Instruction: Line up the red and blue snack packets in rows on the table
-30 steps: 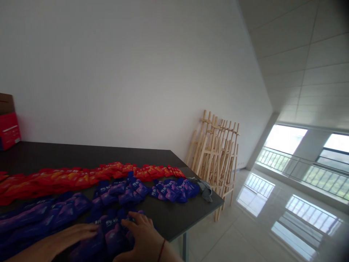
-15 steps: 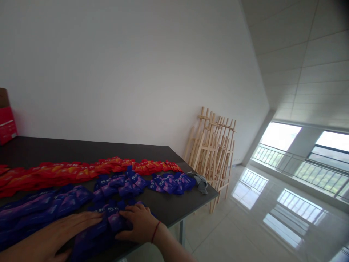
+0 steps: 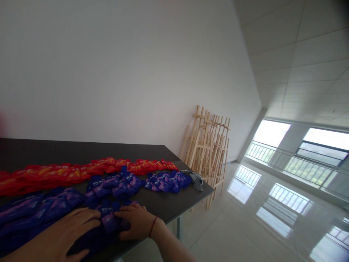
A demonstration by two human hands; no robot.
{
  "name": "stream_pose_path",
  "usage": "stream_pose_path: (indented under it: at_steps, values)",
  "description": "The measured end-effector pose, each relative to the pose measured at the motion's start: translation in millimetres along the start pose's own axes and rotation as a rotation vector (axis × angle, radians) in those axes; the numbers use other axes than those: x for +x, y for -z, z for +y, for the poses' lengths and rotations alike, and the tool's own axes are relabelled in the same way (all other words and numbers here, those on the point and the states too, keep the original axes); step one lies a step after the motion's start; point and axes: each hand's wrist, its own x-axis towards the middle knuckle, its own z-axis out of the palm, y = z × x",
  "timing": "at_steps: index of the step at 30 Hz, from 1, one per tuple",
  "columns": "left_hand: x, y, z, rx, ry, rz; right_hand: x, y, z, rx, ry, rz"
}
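Note:
Blue-purple packets lie in a pile at the near edge of the dark table, between my two hands. My left hand rests on the left side of this pile with its fingers spread. My right hand, with a thin red band at the wrist, lies on the pile's right side, its fingers apart and touching the packets. More blue packets stretch to the left, and another group sits farther right. Behind them runs a long row of red-orange packets.
A grey cloth lies at the right corner of the dark table. Wooden easels lean by the wall beyond it. Windows with a railing are at the far right.
The view has turned slightly to the right, and the red box at the left edge has almost left the frame. My left hand's fingers are spread wider; my right hand stays on the packets.

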Motion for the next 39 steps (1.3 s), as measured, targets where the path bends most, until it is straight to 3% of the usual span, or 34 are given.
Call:
stream_pose_path:
  at_steps: [4, 8, 15, 23, 27, 34, 39]
  values:
    - [11.1, -6.3, 26.0, -0.029, 0.055, -0.107, 2.4, -1.9, 8.2, 0.003, 0.023, -0.003]
    - [21.5, -1.1, 39.7, -0.107, 0.121, -0.251, 4.2, -5.5, 13.0, 0.020, 0.052, 0.016]
    - [24.2, 9.2, 53.5, -0.104, 0.107, -0.189, 3.6, 1.2, 14.6, 0.068, 0.071, -0.007]
    - [20.2, -18.3, 21.0, -0.183, 0.186, -0.058, -9.0, -6.7, 37.8, 0.269, 0.069, 0.146]
    - [42.8, -20.8, 15.2, -0.227, 0.100, -0.123, -6.9, -18.6, 38.3, 0.229, 0.012, 0.214]
    - [84.0, -13.6, 47.3, -0.366, -0.080, -0.312, 1.2, -16.8, 32.2, 0.276, 0.098, 0.264]
    - [92.5, -13.2, 56.9, -0.416, -0.058, -0.438, -2.7, -14.9, 41.5, 0.368, -0.022, 0.333]
